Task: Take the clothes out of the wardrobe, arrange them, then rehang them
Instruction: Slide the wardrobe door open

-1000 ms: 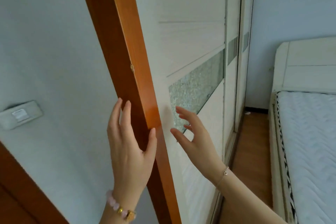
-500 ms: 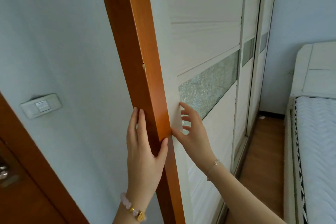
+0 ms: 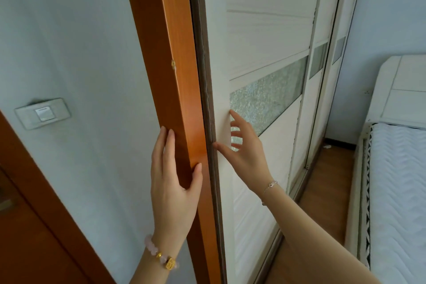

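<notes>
The wardrobe has an orange wooden side post (image 3: pixel 170 76) and a white sliding door (image 3: pixel 260 39) with a frosted glass strip (image 3: pixel 267 97). A thin dark gap shows between post and door edge. My left hand (image 3: pixel 173 182) lies flat against the post, thumb on its front face and fingers on the wall side. My right hand (image 3: pixel 244 147) presses on the white door near its left edge, fingers spread, thumb at the gap. No clothes are in sight; the wardrobe's inside is hidden.
A light switch (image 3: pixel 42 113) sits on the pale wall at left, above a brown door (image 3: pixel 27 226). Further sliding panels (image 3: pixel 322 53) run to the right. A white bed with a bare mattress (image 3: pixel 401 191) stands close by, leaving a narrow wooden floor strip (image 3: pixel 327 182).
My right hand reached the white door and now pushes on it. A dark gap has appeared between the door edge and the orange post. My left hand stays on the post.
</notes>
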A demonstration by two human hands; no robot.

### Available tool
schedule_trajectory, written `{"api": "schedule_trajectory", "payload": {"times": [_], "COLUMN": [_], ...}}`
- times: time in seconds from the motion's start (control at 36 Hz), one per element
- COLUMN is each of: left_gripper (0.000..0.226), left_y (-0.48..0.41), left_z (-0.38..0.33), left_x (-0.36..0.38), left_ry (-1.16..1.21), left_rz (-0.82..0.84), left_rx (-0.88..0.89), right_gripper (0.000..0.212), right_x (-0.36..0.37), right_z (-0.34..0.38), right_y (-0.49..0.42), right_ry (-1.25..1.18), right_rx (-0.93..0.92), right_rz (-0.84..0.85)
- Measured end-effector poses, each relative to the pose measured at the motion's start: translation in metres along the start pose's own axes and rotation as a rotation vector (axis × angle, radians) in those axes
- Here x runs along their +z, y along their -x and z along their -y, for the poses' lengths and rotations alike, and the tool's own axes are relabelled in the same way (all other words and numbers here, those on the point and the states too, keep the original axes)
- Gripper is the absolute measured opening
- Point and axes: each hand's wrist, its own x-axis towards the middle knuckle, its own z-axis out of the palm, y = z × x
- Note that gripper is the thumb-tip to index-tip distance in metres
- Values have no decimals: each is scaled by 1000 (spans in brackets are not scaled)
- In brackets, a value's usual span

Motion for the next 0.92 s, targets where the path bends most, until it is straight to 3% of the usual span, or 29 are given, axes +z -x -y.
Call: {"api": "schedule_trajectory", "payload": {"times": [0.14, 0.25, 0.39, 0.44, 0.58, 0.69, 0.75, 0.83, 0.92], "left_gripper": [60, 41, 36, 37, 60, 60, 55, 79, 56], "left_y": [11, 33, 53, 52, 38, 18, 15, 12, 10], "left_z": [-5, -17, -33, -34, -22, -10, -3, 9, 18], "left_x": [2, 13, 49, 70, 130, 176, 198, 229, 254], "left_ry": [-8, -14, 6, 10, 57, 163, 228, 317, 344], "left_rz": [-46, -130, -17, 46, 218, 336, 311, 205, 135], "left_rx": [-17, 85, 252, 198, -209, -355, -375, -419, -397], "right_gripper": [76, 76, 79, 81, 81, 80, 79, 81, 82], "right_x": [-9, -16, -29, -33, -41, -47, -49, -55, -64], "right_z": [-11, -21, -31, -36, -52, -68, -78, -95, -110], "right_y": [-12, -22, -37, -42, -58, -74, -82, -95, -107], "right_ry": [2, 1, 69, 120, 225, 319, 321, 270, 249], "right_rx": [8, 20, 18, -12, -116, -229, -259, -293, -317], "right_rz": [10, 1, 6, 5, -26, -9, 13, 35, 52]}}
